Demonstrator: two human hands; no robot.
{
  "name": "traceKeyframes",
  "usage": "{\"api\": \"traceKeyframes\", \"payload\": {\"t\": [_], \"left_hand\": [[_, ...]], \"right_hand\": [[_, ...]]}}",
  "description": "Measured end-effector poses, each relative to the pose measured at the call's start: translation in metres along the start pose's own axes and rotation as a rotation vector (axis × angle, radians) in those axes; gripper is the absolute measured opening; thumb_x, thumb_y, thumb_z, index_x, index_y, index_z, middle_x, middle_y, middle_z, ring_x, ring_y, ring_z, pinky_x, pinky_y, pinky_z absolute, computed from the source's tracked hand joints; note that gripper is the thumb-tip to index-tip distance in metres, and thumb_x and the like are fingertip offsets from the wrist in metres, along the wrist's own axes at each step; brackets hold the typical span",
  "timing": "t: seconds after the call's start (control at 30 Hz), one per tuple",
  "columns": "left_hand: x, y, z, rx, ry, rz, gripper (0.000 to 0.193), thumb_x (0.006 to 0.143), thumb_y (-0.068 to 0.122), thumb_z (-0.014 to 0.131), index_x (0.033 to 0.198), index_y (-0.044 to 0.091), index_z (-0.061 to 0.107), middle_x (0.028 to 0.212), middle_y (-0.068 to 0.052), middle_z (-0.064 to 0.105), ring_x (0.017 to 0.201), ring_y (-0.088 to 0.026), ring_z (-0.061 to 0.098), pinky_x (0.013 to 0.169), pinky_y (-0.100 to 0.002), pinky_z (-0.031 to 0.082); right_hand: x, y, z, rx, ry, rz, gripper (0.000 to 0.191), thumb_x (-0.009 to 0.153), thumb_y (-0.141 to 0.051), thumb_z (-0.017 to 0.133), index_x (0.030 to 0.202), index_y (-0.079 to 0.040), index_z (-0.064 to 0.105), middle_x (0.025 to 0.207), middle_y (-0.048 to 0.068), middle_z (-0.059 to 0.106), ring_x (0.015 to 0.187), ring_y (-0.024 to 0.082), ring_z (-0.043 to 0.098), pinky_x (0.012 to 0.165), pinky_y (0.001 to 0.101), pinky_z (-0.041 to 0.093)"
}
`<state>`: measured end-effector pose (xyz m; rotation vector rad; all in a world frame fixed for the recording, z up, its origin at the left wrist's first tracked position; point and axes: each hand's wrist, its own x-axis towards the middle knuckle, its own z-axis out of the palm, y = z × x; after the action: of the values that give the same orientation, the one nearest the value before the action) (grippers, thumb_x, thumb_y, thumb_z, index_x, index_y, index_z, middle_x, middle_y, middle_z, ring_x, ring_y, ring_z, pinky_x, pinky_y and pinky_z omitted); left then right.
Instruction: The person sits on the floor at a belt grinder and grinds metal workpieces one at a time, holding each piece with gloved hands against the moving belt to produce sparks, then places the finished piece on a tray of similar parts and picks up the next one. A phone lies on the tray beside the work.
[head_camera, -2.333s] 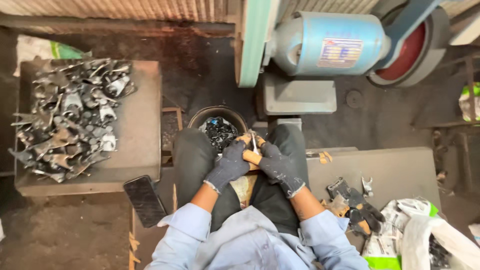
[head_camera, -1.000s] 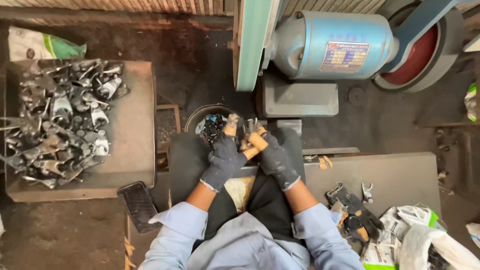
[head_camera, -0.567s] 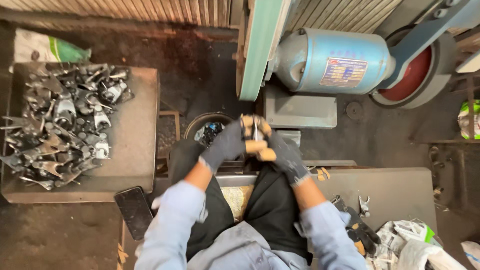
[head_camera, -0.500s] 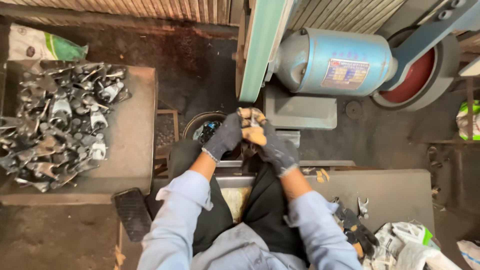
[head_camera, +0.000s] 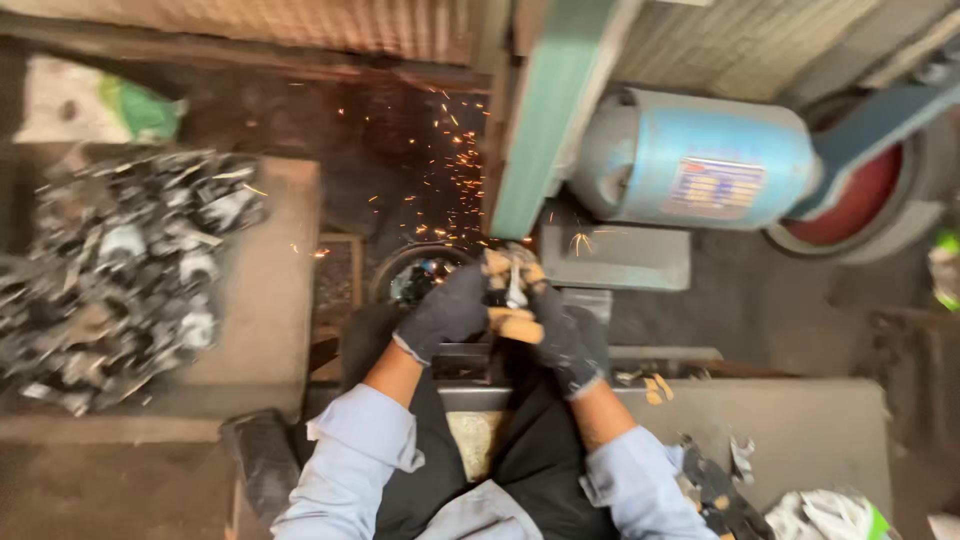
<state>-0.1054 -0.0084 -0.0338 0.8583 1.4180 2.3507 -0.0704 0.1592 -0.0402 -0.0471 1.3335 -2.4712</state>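
Against the lower end of the green grinding belt (head_camera: 555, 120), both sets of gloved fingers are pinched tight around one small metal part (head_camera: 514, 290). The fingertips (head_camera: 497, 266), tan where the gloves are worn or patched, crowd so close about the piece that only a pale sliver of it shows, pressed just below the belt's end. The left hand (head_camera: 448, 310) grips it from the left and the right hand (head_camera: 553, 330) from the right, the two touching over the part.

Orange sparks (head_camera: 440, 170) spray up and to the left of the belt, so the grinding looks to be under way on this piece; how much of it is already ground cannot be told, as the gloves hide it.

A round dark bucket (head_camera: 418, 275) sits just left of the belt's lower end, under the hands, with dark bits inside. Well left of the belt, a big heap of grey metal parts (head_camera: 120, 270) lies on a low block (head_camera: 265, 300); it appears to be work still waiting, though the blur leaves that unsure. To the right of the belt stands the blue motor (head_camera: 700, 160) with a red wheel (head_camera: 855, 205) beyond it. A few more dark pieces (head_camera: 715, 490) lie on the bench below and right of the belt, beside the person's right sleeve.
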Motion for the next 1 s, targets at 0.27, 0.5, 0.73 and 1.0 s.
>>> {"api": "traceKeyframes", "payload": {"t": [0.27,0.5,0.73,1.0], "left_hand": [[-0.104,0.076,-0.066,1.444,0.446,0.051,0.047,0.092,0.032,0.071,0.128,0.004,0.060,0.104,-0.019,0.068,0.090,-0.036,0.067,0.077,-0.048,0.052],[-0.158,0.123,-0.205,2.152,0.644,-0.322,0.041,0.096,0.019,0.062,0.135,0.004,0.061,0.116,-0.018,0.066,0.103,-0.038,0.066,0.084,-0.051,0.051],[-0.111,0.143,-0.237,1.716,0.611,-0.676,0.039,0.095,0.043,0.066,0.107,0.007,0.071,0.105,-0.022,0.068,0.098,-0.042,0.064,0.082,-0.053,0.052],[-0.136,0.136,-0.158,1.549,0.658,-0.076,0.034,0.090,0.016,0.061,0.121,0.004,0.069,0.116,-0.019,0.070,0.106,-0.036,0.067,0.089,-0.043,0.054]], "right_hand": [[-0.046,-0.002,0.043,-0.854,0.088,0.221,0.070,0.088,-0.036,0.072,0.145,-0.003,0.049,0.135,0.013,0.067,0.127,0.021,0.061,0.104,0.0356,0.045],[-0.028,0.025,0.058,-1.666,-0.290,0.422,0.074,0.087,-0.058,0.065,0.145,-0.015,0.052,0.129,0.017,0.066,0.125,0.033,0.058,0.105,0.0414,0.044],[-0.021,0.048,0.069,-1.716,-0.400,0.503,0.076,0.086,-0.063,0.061,0.147,-0.020,0.049,0.132,0.014,0.063,0.127,0.031,0.057,0.105,0.0431,0.044],[-0.037,0.048,0.070,-1.500,-0.274,0.233,0.077,0.085,-0.055,0.069,0.145,-0.010,0.050,0.124,0.021,0.067,0.122,0.035,0.060,0.103,0.0427,0.046]]}}
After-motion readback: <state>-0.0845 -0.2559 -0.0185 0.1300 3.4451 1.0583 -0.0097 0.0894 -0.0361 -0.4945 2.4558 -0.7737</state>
